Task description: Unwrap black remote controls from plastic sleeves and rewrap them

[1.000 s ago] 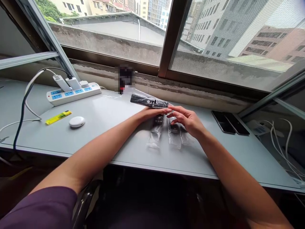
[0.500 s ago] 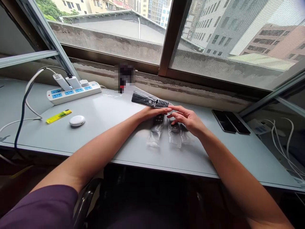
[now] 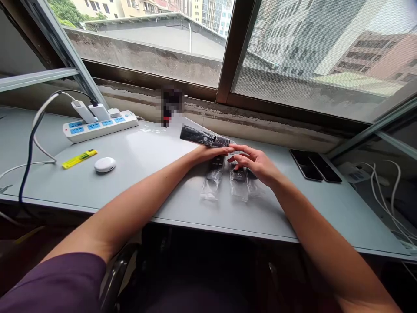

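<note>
A black remote in a clear plastic sleeve (image 3: 204,137) lies slanted over my left hand (image 3: 215,151), which grips it near its right end. The fingertips of my right hand (image 3: 252,160) touch the right end of that sleeve, with the other fingers curled below. Under the hands, more black remotes in clear sleeves rest on the desk: one at the left (image 3: 213,176), one in the middle (image 3: 239,178), and another partly hidden at the right (image 3: 255,184). My hands cover their upper ends.
On the desk (image 3: 182,208) are a white power strip with plugs (image 3: 100,128), a yellow packet (image 3: 80,159), a white round case (image 3: 104,164) and two dark phones (image 3: 306,165) (image 3: 325,167). Cables hang at both sides. A window stands behind.
</note>
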The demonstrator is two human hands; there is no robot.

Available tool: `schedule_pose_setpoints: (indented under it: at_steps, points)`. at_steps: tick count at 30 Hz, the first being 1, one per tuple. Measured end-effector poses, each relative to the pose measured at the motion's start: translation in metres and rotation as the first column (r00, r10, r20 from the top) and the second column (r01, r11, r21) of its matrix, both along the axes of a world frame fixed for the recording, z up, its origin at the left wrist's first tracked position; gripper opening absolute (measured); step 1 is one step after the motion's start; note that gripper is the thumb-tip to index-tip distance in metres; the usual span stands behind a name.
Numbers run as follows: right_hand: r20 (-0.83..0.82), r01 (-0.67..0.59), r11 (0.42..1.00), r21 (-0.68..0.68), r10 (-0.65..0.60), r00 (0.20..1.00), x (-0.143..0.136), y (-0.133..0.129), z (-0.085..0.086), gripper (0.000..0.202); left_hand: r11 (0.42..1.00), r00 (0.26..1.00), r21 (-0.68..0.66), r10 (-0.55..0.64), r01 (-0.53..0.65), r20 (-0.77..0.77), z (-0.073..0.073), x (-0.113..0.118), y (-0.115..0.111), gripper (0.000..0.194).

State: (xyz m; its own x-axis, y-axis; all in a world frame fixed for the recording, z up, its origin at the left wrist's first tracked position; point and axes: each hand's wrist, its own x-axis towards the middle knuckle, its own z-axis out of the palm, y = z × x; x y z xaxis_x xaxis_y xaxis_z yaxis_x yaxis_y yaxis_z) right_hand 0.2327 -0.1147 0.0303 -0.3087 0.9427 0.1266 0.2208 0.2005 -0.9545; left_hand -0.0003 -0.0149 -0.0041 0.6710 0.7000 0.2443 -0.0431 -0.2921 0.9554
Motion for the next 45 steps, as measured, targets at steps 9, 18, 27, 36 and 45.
schedule_pose_setpoints:
  at_steps: [9,18,27,36,45]
  points:
    - [0.038,0.020,1.000,0.021,-0.020,0.999,-0.002,-0.003,0.002,0.061,0.999,0.999,-0.036,-0.033,0.034,0.033,0.002,-0.001,-0.002,0.057]
    - [0.069,0.031,0.999,0.019,-0.032,0.997,-0.003,-0.003,0.002,0.056,0.997,1.000,0.077,-0.012,0.013,-0.017,-0.007,0.001,0.007,0.054]
    - [0.076,0.041,0.999,0.024,-0.042,0.996,-0.002,-0.001,-0.002,0.057,0.992,0.999,0.119,-0.046,0.049,-0.024,-0.007,0.003,0.008,0.051]
    - [0.069,0.021,0.999,0.029,-0.023,0.997,-0.002,0.000,-0.004,0.057,0.991,0.998,0.117,-0.058,0.062,-0.034,-0.006,0.004,0.009,0.051]
    - [0.085,0.012,0.999,0.046,-0.015,0.996,0.000,0.000,-0.006,0.059,0.997,0.999,0.064,-0.039,0.040,-0.006,0.002,0.002,-0.001,0.056]
